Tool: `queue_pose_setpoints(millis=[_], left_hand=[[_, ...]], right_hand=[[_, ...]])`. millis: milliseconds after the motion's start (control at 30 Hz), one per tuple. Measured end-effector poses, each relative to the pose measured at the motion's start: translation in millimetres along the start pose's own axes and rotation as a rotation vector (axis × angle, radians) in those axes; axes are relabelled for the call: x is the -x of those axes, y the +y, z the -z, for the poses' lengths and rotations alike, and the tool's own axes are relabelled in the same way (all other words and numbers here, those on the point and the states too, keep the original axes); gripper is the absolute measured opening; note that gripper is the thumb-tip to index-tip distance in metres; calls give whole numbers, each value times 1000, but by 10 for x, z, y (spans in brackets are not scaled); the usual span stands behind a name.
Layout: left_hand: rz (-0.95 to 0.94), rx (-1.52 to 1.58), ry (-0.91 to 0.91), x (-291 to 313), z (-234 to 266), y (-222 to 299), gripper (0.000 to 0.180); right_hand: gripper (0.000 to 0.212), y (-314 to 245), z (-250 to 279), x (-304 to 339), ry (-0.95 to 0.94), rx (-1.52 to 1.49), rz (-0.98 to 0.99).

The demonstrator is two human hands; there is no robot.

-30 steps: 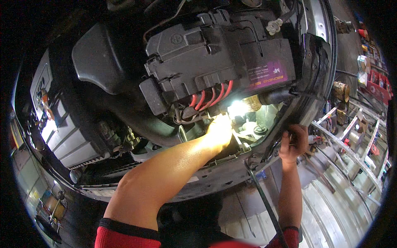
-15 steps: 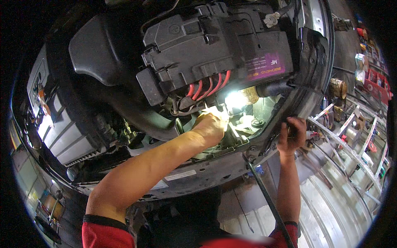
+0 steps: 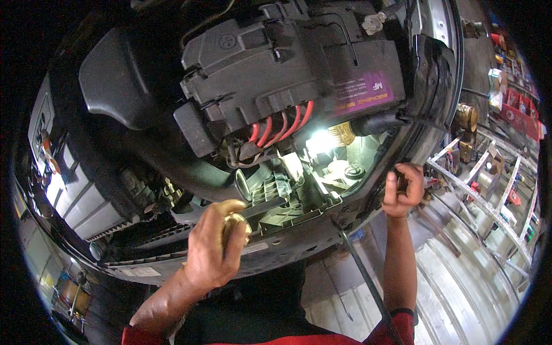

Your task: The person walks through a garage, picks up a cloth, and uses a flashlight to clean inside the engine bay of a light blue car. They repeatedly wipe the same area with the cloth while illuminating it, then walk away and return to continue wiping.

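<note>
Curling inward, left hand (image 3: 211, 248) and right hand (image 3: 406, 195).

My left hand (image 3: 211, 250) and right hand (image 3: 404, 192) are bare. My right sleeve (image 3: 401, 329) is red, edged with a dark band (image 3: 402, 311); well left of that sleeve, my left sleeve (image 3: 140, 337) shows red too.

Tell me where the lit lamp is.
In the head view, the lit lamp is right of centre, below the left end of the purple label, up and right from the left hand.

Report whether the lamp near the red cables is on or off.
On: the lamp glares bright white and casts light around it.
</note>
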State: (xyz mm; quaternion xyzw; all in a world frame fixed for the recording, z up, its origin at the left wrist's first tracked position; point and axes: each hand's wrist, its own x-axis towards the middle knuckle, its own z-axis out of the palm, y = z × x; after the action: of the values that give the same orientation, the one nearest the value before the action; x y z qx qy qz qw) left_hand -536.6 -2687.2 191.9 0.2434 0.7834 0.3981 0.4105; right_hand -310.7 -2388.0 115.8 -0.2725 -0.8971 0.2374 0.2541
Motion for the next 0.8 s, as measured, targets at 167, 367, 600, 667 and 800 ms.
queue_pose_setpoints(millis=[167, 367, 600, 667, 800], left_hand=[[94, 132, 144, 512, 164, -215, 20], [-80, 160, 322, 1253, 142, -504, 11], [214, 174, 777, 2888, -216, -1240, 23], [456, 100, 883, 3561, -403, -1699, 27], [967, 400, 1151, 5145, -1041, -2565, 45]], right_hand=[[20, 131, 2, 124, 9, 42, -92], [22, 396, -29, 162, 1, -121, -205], [27, 667, 55, 138, -51, -59, 20], [32, 565, 101, 108, -46, 108, 134], [32, 210, 186, 135, 87, 102, -102]])
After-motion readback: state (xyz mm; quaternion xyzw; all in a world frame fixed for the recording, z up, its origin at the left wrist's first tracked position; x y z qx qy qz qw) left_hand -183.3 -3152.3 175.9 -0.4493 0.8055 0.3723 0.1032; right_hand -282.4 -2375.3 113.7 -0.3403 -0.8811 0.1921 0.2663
